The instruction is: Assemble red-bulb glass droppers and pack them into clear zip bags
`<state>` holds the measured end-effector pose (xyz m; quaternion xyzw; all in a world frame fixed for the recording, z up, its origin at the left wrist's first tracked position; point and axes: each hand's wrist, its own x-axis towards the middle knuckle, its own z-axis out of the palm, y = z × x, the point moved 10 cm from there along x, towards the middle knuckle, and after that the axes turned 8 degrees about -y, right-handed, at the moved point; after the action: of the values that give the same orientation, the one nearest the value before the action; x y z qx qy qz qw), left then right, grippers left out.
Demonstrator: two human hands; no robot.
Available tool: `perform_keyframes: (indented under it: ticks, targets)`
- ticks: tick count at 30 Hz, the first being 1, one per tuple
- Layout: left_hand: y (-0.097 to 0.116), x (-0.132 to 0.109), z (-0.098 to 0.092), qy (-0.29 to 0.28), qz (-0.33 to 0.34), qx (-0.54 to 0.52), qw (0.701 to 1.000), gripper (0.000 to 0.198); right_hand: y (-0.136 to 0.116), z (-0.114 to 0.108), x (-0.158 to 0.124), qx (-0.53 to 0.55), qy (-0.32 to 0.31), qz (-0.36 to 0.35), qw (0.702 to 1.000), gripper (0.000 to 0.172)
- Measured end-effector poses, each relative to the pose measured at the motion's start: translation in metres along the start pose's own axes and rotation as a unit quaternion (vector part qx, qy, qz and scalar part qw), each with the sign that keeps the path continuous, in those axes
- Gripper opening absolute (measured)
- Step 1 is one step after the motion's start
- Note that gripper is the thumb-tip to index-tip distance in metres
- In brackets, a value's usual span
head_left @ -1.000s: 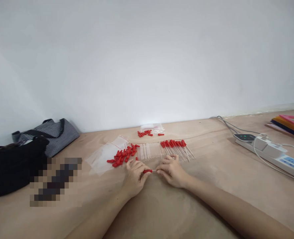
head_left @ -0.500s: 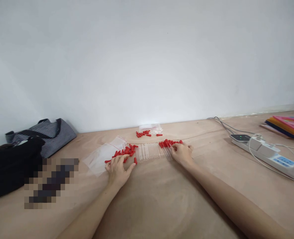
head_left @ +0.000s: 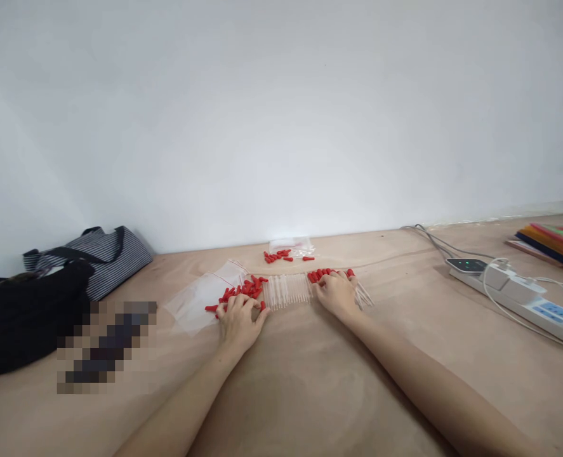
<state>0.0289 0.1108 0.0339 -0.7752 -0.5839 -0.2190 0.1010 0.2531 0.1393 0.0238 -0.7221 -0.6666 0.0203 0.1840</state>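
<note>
Over the pile of red rubber bulbs [head_left: 245, 289], my left hand [head_left: 238, 320] lies with bent fingers and its thumb apart. One red bulb [head_left: 263, 305] is at the thumb tip, and I see nothing gripped. My right hand [head_left: 336, 295] is curled over the row of droppers [head_left: 364, 296] with red bulbs on top. Its thumb and forefinger come together at the left end of that row, seemingly on a dropper; the fingertips are partly hidden. Bare clear tubes [head_left: 285, 292] lie side by side between my hands.
Clear zip bags [head_left: 198, 301] lie under the left pile. Further back are more loose red bulbs [head_left: 276, 256] and another plastic bag [head_left: 291, 244]. A striped bag [head_left: 114, 254] and black cloth [head_left: 33, 324] are left; a power strip [head_left: 519, 289] and coloured sheets [head_left: 555, 244] are right.
My right hand has moved left along the row of droppers, uncovering tubes at the right end. My left hand has shifted slightly right, nearer the single bulb.
</note>
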Motion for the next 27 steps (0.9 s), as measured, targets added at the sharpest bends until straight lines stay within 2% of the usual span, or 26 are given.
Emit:
perform_keyframes:
  ticks: [3, 6, 8, 10, 13, 16, 23, 27]
  targets:
    - [-0.004, -0.002, -0.003, 0.01, -0.016, 0.002, 1.0, 0.016, -0.016, 0.01, 0.007, -0.036, -0.041, 0.012, 0.998, 0.029]
    - [-0.001, -0.008, -0.017, 0.039, -0.009, -0.007, 0.999, 0.013, -0.024, 0.02, 0.015, -0.06, -0.065, 0.023, 0.996, 0.027]
    - [0.009, -0.013, -0.025, 0.053, 0.028, -0.027, 0.998, 0.012, -0.024, 0.024, 0.021, -0.062, -0.071, 0.028, 0.995, 0.027]
    - [0.025, -0.018, -0.027, 0.037, 0.085, -0.054, 0.994, 0.011, -0.023, 0.028, 0.024, -0.065, -0.077, 0.035, 0.994, 0.027]
    - [0.046, -0.023, -0.017, -0.029, 0.157, -0.083, 0.984, 0.009, -0.022, 0.032, 0.027, -0.068, -0.083, 0.043, 0.993, 0.028]
    - [0.05, -0.023, -0.008, -0.071, 0.16, -0.101, 0.979, 0.008, -0.022, 0.034, 0.027, -0.069, -0.087, 0.048, 0.993, 0.029]
    - [0.051, -0.02, 0.008, -0.124, 0.157, -0.171, 0.965, 0.015, -0.022, 0.024, 0.022, -0.064, -0.079, 0.044, 0.994, 0.03]
    - [0.052, -0.019, 0.01, -0.119, 0.152, -0.176, 0.965, 0.016, -0.023, 0.008, 0.006, -0.063, -0.076, -0.008, 0.995, 0.029]
